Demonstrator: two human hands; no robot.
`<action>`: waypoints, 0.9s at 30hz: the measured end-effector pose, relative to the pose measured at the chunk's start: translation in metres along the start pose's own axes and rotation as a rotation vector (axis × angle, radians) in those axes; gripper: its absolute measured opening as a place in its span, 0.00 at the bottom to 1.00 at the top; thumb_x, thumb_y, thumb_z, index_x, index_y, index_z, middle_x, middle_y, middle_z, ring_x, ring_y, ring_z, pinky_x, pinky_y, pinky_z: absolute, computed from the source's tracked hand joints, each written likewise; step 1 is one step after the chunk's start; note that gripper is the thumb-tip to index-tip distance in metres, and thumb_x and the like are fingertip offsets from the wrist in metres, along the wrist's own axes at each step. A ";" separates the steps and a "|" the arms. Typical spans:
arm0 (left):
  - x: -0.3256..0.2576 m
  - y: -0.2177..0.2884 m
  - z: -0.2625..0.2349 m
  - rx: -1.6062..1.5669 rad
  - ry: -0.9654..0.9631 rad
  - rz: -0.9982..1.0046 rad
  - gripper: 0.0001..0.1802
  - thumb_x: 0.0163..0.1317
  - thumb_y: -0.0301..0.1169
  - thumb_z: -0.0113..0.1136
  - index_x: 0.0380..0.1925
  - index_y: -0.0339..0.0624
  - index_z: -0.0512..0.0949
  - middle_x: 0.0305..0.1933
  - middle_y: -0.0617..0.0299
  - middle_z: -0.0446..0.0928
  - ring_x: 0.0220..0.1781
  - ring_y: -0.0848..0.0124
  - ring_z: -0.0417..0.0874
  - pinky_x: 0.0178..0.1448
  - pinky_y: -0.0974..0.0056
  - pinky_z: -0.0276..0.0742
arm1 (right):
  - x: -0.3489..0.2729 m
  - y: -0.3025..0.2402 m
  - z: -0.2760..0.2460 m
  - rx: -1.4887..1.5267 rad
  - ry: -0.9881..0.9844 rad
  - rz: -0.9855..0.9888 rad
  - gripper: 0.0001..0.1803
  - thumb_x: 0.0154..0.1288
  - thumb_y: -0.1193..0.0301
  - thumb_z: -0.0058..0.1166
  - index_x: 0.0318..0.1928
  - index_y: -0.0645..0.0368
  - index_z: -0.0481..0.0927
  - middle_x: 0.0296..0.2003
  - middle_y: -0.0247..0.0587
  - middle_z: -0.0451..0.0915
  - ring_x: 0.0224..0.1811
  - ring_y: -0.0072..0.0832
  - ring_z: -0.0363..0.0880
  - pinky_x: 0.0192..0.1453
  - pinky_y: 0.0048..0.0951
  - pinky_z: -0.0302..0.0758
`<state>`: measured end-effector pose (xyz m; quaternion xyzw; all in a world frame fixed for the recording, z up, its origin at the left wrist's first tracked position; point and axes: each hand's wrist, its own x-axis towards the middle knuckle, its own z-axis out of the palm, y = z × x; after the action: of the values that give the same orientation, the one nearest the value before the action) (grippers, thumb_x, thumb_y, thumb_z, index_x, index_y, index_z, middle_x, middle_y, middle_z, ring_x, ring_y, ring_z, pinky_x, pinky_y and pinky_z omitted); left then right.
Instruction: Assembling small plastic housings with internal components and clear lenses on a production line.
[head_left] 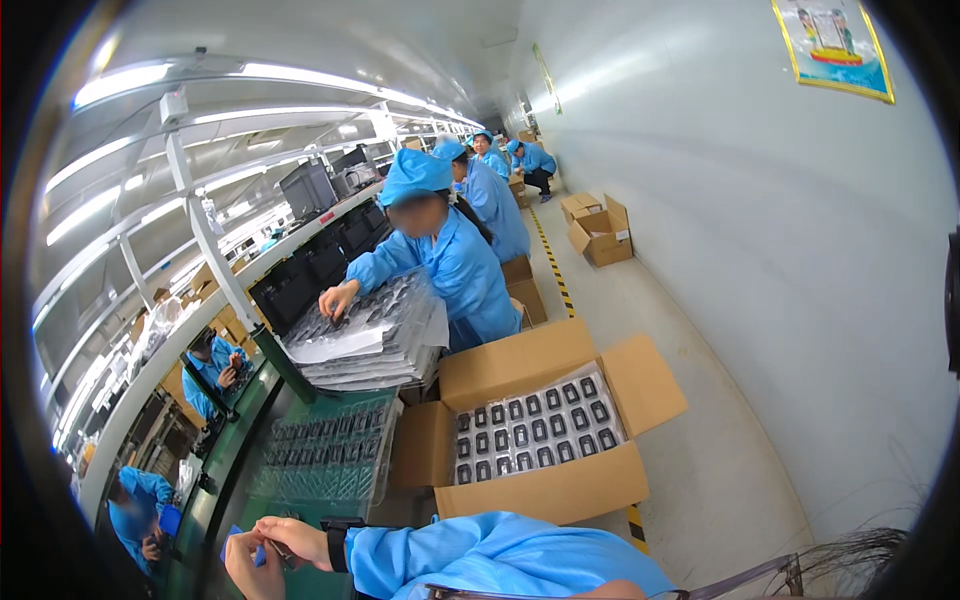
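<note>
At the lower left, my left hand (250, 572) and my right hand (302, 541) are close together above the green bench. The fingers of my left hand are closed on a thin blue piece (258, 553), perhaps cloth or film; its kind does not show clearly. My right hand, with a dark band at its wrist, is pinched round a small dark part (287, 554), mostly hidden by the fingers. Just beyond my hands, a clear plastic tray (385, 440) holds rows of small dark parts and some unfilled pockets.
Right of the tray stands an open cardboard box (545, 495) with rows of black rectangular parts. Beyond, a co-worker in blue (450, 265) reaches over stacked trays (365, 365). A green rail and post (282, 365) border the bench's left. More boxes (603, 240) sit by the wall.
</note>
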<state>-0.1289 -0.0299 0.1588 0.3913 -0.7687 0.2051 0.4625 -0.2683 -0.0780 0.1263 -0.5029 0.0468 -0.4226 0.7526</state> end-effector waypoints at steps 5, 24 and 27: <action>-0.013 -0.029 0.015 -0.010 -0.009 -0.202 0.10 0.55 0.28 0.66 0.28 0.37 0.73 0.26 0.56 0.74 0.29 0.62 0.76 0.35 0.59 0.70 | 0.053 0.067 -0.018 -0.327 0.205 -0.277 0.14 0.82 0.59 0.36 0.44 0.53 0.72 0.32 0.27 0.73 0.31 0.12 0.68 0.34 0.20 0.67; -0.017 -0.143 -0.005 -0.128 0.182 -0.330 0.15 0.49 0.11 0.63 0.28 0.37 0.67 0.30 0.53 0.78 0.32 0.59 0.80 0.40 0.60 0.75 | 0.174 0.121 -0.006 -0.080 0.096 -0.188 0.14 0.83 0.63 0.35 0.44 0.57 0.72 0.35 0.27 0.69 0.39 0.13 0.66 0.46 0.19 0.68; -0.015 -0.160 -0.003 -0.072 0.206 -0.316 0.13 0.53 0.13 0.64 0.29 0.36 0.69 0.29 0.57 0.77 0.31 0.67 0.77 0.40 0.65 0.72 | 0.194 0.125 -0.014 -0.108 0.049 -0.165 0.14 0.83 0.63 0.37 0.44 0.57 0.72 0.36 0.27 0.70 0.38 0.13 0.66 0.44 0.18 0.68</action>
<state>0.0037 -0.1194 0.1394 0.4671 -0.6532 0.1414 0.5789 -0.0774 -0.2037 0.0888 -0.5344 0.0463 -0.4922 0.6856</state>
